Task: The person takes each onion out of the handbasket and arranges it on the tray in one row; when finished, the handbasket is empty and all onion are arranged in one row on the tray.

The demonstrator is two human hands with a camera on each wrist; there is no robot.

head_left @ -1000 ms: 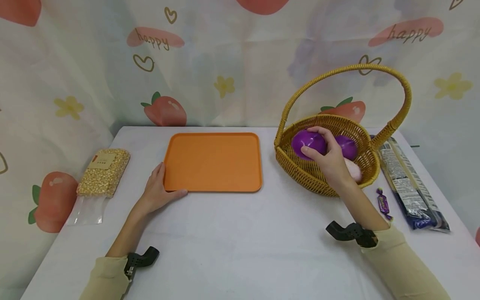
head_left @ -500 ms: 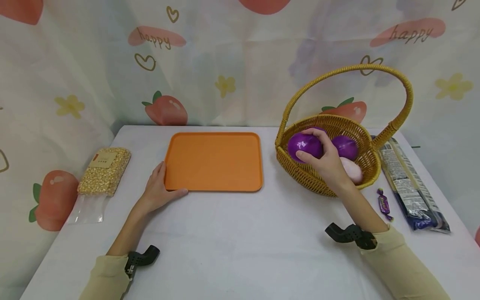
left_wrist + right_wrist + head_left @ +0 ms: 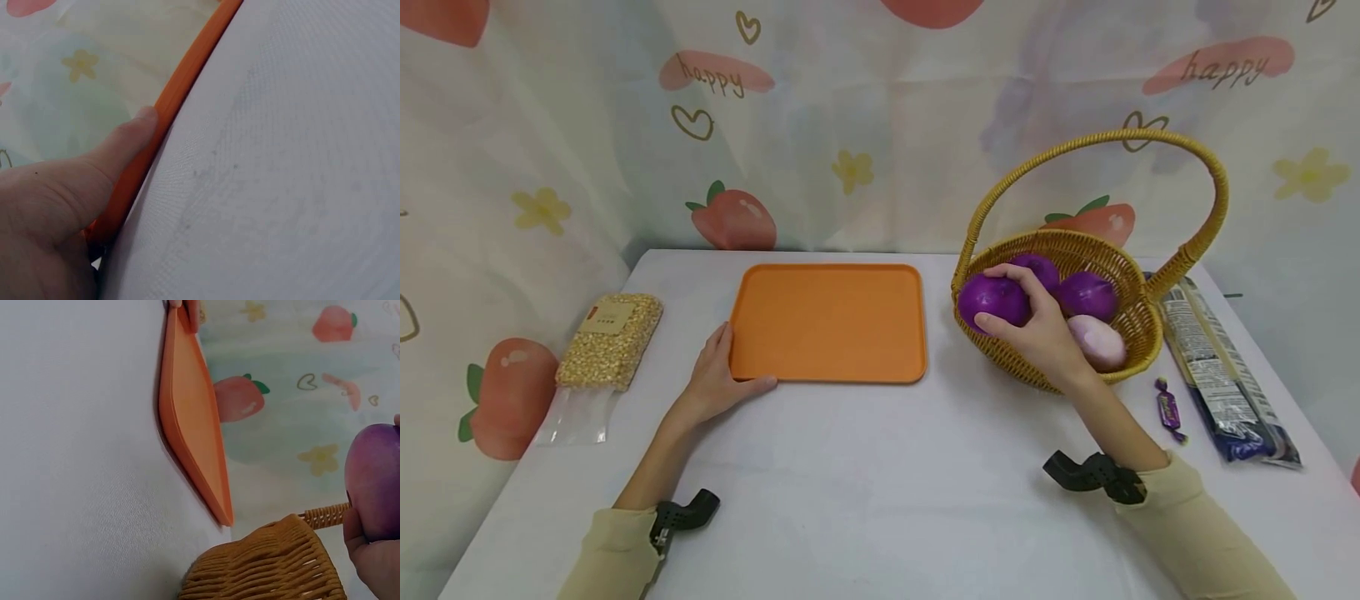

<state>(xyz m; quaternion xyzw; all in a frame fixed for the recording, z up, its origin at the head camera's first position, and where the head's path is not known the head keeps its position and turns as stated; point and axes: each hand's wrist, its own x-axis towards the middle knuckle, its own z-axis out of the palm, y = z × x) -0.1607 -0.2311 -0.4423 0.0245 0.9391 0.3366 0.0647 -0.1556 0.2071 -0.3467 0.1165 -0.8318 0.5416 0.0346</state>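
My right hand (image 3: 1037, 329) grips a purple onion (image 3: 991, 300) at the left rim of a wicker basket (image 3: 1000, 343); the same purple onion (image 3: 374, 481) shows above the basket (image 3: 269, 565) in the right wrist view. Two more purple onions (image 3: 1086, 293) and a pale pink one (image 3: 1097, 342) lie inside. My left hand (image 3: 718, 383) rests flat on the table with straight fingers against the near-left corner of an empty orange tray (image 3: 827, 321). Its thumb (image 3: 125, 147) lies along the tray's edge (image 3: 187, 69).
A bag of corn kernels (image 3: 608, 342) lies at the left edge of the white table (image 3: 865, 483). A dark noodle packet (image 3: 1217, 367) and a purple wrapped candy (image 3: 1167, 408) lie right of the basket. The basket's tall handle (image 3: 1097, 142) arches overhead.
My right hand has lifted the purple onion and carried it left to the basket's rim, uncovering another onion behind. The left hand has not moved.
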